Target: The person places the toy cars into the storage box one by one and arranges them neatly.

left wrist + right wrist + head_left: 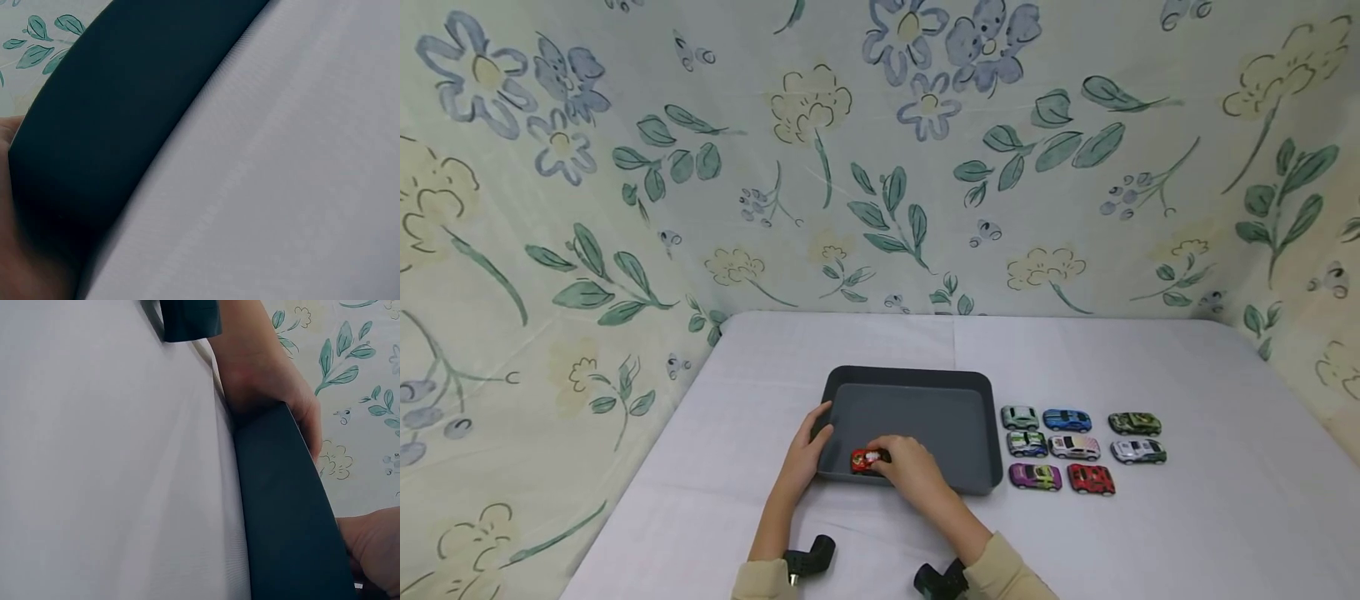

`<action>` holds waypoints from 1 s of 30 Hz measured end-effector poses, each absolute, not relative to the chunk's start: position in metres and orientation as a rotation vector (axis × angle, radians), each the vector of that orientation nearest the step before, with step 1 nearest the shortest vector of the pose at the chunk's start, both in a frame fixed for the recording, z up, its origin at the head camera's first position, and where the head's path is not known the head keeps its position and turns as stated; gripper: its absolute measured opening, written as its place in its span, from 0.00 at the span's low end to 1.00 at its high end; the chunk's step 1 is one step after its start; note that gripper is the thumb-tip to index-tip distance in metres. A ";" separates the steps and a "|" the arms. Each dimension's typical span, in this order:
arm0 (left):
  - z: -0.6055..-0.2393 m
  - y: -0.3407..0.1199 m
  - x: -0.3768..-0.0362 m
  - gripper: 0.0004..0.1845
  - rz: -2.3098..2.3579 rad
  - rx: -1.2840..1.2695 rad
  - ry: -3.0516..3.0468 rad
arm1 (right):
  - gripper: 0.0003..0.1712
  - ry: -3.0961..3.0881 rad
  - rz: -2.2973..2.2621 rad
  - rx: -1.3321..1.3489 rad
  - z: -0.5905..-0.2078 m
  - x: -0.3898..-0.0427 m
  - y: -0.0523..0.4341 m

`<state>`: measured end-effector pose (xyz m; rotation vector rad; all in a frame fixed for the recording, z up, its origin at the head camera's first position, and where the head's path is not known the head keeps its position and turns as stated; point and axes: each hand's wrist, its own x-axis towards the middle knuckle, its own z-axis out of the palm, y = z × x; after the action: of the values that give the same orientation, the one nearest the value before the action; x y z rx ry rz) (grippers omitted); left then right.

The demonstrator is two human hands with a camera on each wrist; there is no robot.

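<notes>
In the head view, a dark grey rectangular tray (917,377) lies on the white-covered table. My left hand (803,450) grips its left rim near the front corner, with finger and thumb tips over the edge. My right hand (913,471) pinches a small red toy car (860,460) inside the tray, by the front wall; the fingers cover the car's right end. The right wrist view shows the tray's outer wall (287,506), the left hand (269,375) at its corner and part of the right hand (378,550). In the left wrist view, the tray wall (125,106) hides most of the left hand (25,269).
Several toy cars stand in rows right of the tray, among them a blue one (1067,420), a purple one (1035,477), a red one (1092,479) and a camouflage one (1135,423). Behind the table (1210,500) hangs a floral cloth (925,200).
</notes>
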<state>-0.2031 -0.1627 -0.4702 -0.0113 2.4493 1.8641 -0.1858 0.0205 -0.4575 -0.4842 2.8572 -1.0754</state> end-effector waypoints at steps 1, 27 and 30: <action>-0.473 -0.164 -0.205 0.24 1.874 -0.013 2.444 | 0.16 2.852 -1.080 -0.485 -0.457 -0.185 0.020; -0.473 -0.164 -0.204 0.24 1.898 0.002 2.439 | 0.21 3.006 -1.396 -0.381 -0.450 -0.152 0.041; -0.485 -0.167 -0.210 0.23 1.904 -0.006 2.441 | 0.24 3.041 -1.433 -0.391 -0.451 -0.146 0.046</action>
<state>-0.2095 -0.1671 -0.4845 -0.0059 2.4410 1.9039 -0.1465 0.0456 -0.4505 -0.3911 3.0409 -1.4326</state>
